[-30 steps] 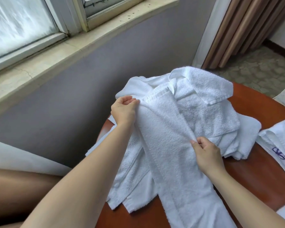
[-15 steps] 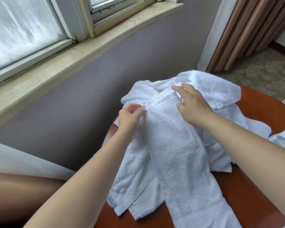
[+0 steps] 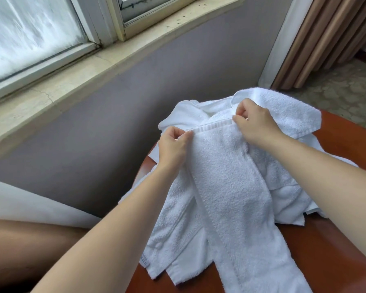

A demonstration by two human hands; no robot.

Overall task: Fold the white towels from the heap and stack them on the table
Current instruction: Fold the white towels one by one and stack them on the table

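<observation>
1. The long white towel (image 3: 230, 187) lies lengthwise across the heap. It runs from its ribbed far hem at twelve o'clock down to six o'clock, where it leaves the bottom of the view.
2. Left grip (image 3: 172, 149) is on the hem's nine o'clock corner, thumb and curled fingers pinching the cloth edge.
3. Right grip (image 3: 256, 121) has the other corner, at about two o'clock from the left one. Its fingers are curled too, with the thumb tip down on the ribbed band, pinching it.
4. Between the two grips the hem lies drawn out in a fairly straight line.
5. Underneath sits the heap of white towels (image 3: 292, 115), crumpled on the desk's far half. It spreads out towards three o'clock and reaches the rim at nine o'clock.
6. At seven o'clock of the long towel another towel lies flat, showing a small label (image 3: 144, 261) at its near corner. The print is too small to read.
7. The desk (image 3: 325, 254) is reddish-brown with a curved rim, and bare wood shows at five o'clock and again at two o'clock behind the heap.
8. All around: a grey wall (image 3: 114, 127) at ten o'clock, a pale stone window sill (image 3: 72, 81) above it, a brown curtain (image 3: 325, 39) at one o'clock and a patterned floor (image 3: 347, 87) below that.
</observation>
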